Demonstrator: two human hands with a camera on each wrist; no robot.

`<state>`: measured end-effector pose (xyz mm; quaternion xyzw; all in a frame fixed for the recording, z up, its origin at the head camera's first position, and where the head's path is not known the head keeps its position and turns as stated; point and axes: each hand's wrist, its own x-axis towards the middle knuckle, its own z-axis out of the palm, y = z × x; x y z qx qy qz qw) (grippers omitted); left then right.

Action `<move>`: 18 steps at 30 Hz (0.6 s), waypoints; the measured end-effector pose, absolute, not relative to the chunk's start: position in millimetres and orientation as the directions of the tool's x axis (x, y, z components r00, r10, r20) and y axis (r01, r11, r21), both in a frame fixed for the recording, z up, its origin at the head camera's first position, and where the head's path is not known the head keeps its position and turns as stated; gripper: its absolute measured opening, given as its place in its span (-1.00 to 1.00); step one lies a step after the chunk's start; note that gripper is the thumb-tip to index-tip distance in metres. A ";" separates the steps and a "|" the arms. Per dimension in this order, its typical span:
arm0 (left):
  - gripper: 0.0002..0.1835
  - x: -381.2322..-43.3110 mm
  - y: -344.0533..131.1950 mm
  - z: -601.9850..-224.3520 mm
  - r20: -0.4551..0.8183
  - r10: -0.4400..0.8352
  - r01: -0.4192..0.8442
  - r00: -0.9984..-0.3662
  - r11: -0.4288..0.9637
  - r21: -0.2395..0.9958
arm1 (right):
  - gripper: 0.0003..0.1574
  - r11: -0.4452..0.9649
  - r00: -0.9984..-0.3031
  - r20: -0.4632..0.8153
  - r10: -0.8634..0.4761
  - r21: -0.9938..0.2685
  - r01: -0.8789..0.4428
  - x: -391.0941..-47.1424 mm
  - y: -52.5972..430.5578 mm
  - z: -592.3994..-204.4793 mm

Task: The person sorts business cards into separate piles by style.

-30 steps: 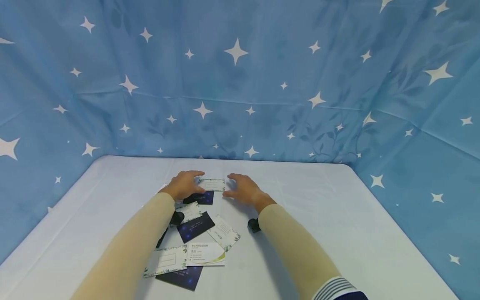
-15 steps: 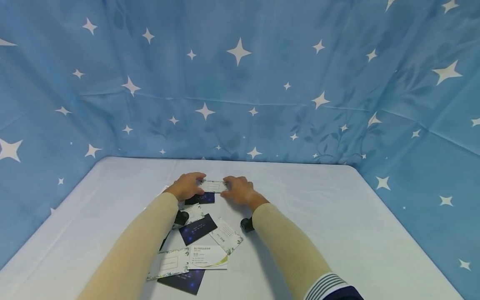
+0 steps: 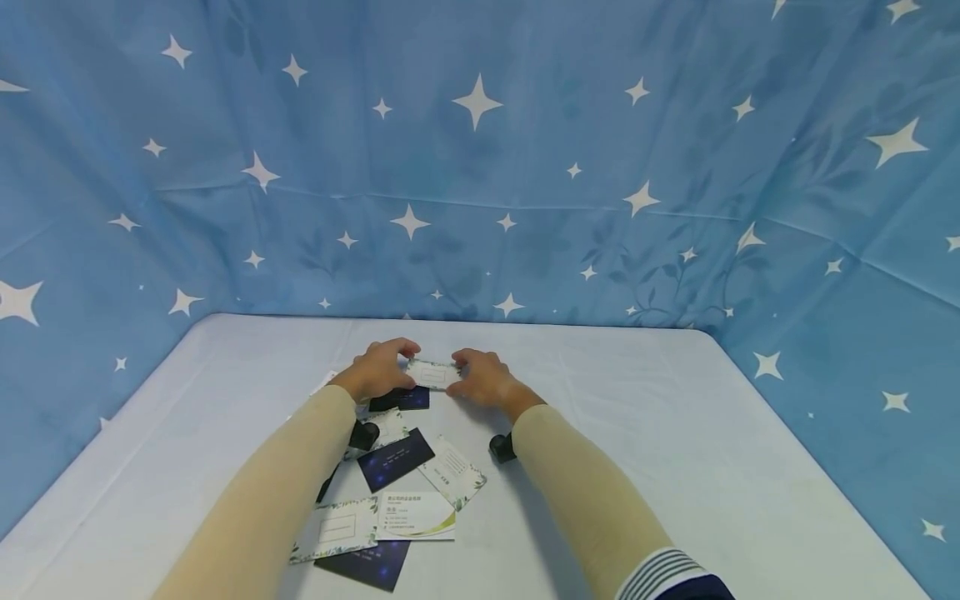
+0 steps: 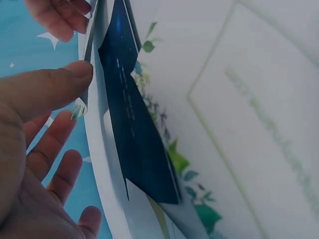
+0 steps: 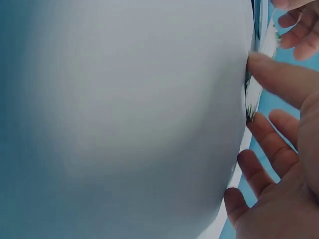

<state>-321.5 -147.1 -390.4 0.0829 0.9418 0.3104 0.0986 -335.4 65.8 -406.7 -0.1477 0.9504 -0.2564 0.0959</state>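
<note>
White table (image 3: 637, 433), illegibly printed card (image 3: 433, 375) between both hands (image 3: 379, 370) (image 3: 484, 380).

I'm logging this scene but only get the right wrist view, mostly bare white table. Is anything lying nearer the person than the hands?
Observer: Yes, several cards, dark and white, lie scattered on the table there.
Operator: I see leaves on something nearly edge-on. What's printed at its middle?
Observer: A thin rectangular outline, on the leafy-bordered card between the left hand and the right hand.
Operator: And the blue beyond?
Observer: A backdrop with white four-pointed stars.
</note>
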 end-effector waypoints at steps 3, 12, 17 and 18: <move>-0.38 -321.6 -143.9 -389.7 -0.109 0.230 0.118 -0.967 0.785 0.608 | -0.21 0.817 -0.935 -0.107 -0.337 -0.528 -0.234 -335.3 72.5 -405.3; -0.44 -320.4 -124.5 -388.7 -0.072 0.242 0.147 -0.968 0.772 0.618 | -0.25 0.816 -0.937 -0.094 -0.337 -0.526 -0.240 -336.6 94.3 -397.3; -0.46 -323.1 -112.1 -393.5 -0.077 0.236 0.141 -0.969 0.779 0.611 | -0.25 0.833 -0.943 -0.110 -0.315 -0.509 -0.218 -335.6 103.4 -396.0; -0.47 -323.4 -109.9 -394.6 -0.079 0.235 0.140 -0.969 0.781 0.609 | -0.25 0.835 -0.944 -0.110 -0.312 -0.506 -0.217 -335.4 105.0 -396.0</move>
